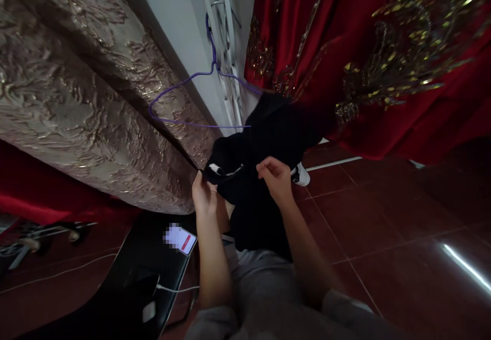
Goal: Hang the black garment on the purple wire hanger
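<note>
Head view: the left hand (204, 193) pinches the edge of a black garment (264, 171), fingers closed on the cloth near its white-striped collar. The right hand (276, 177) grips the same garment a little further along, fingers curled shut into the fabric. The garment hangs between the hands and a purple wire hanger (199, 99) — one shoulder of the hanger disappears into the black cloth, and its hook catches on a white door (224, 48) behind. Below the hands the cloth drapes down over the person's grey trousers (264, 289).

The floor (402, 238) is glossy dark-red tile with pale grout lines and a bright streak of reflected light. On the left hangs a heavy beige brocade curtain (76, 99); on the right, red satin fabric (383, 64) with gold embroidery. A black low table (146, 268) sits lower left — a lit phone (180, 239) lies on it, a white cable (176, 289) running across. A white shoe (301, 175) shows just past the right hand.
</note>
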Demonstrator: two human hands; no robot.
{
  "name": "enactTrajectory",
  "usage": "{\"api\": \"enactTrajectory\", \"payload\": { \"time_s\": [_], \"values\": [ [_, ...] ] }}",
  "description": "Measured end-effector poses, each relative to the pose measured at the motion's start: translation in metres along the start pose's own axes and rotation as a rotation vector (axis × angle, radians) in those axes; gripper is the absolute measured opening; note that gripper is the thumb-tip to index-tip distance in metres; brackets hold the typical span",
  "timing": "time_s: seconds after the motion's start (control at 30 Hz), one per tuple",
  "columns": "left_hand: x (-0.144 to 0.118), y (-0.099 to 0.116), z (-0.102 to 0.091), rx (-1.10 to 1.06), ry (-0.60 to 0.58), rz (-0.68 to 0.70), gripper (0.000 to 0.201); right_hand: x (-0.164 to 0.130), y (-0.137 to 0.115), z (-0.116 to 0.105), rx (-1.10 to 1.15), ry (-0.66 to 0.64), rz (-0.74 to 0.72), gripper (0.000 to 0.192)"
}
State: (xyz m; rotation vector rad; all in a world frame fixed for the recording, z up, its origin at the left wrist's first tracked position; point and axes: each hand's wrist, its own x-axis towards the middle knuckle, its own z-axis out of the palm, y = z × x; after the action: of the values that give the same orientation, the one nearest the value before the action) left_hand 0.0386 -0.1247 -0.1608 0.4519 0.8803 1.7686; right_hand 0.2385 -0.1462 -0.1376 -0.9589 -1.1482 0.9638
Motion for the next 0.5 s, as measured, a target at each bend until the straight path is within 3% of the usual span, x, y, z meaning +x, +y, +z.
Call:
{"api": "enactTrajectory", "payload": {
  "time_s": [0.07, 0.17, 0.27, 0.33, 0.4, 0.5],
  "values": [
    [-0.016, 0.0, 0.014, 0.025, -0.079, 0.02, 0.011, 0.002, -0.005, -0.006, -0.107, 0.004, -0.124, 0.01],
    [-0.041, 0.005, 0.036, 0.297, -0.279, 0.205, 0.014, -0.002, -0.013, -0.003, -0.163, -0.198, -0.18, 0.03],
    [-0.06, 0.006, 0.054, 0.645, -0.428, 0.56, 0.011, -0.011, -0.019, 0.006, -0.085, -0.433, -0.032, 0.046],
    [-0.063, 0.006, 0.061, 0.722, -0.476, 0.667, 0.012, -0.015, -0.022, 0.011, 0.015, -0.518, 0.108, 0.051],
    [-0.059, 0.008, 0.062, 0.708, -0.528, 0.583, 0.017, -0.016, -0.025, 0.011, 0.127, -0.576, 0.269, 0.046],
    [-0.044, 0.014, 0.059, 0.644, -0.614, 0.281, 0.024, -0.013, -0.028, 0.004, 0.228, -0.641, 0.445, 0.032]
  ]
}}
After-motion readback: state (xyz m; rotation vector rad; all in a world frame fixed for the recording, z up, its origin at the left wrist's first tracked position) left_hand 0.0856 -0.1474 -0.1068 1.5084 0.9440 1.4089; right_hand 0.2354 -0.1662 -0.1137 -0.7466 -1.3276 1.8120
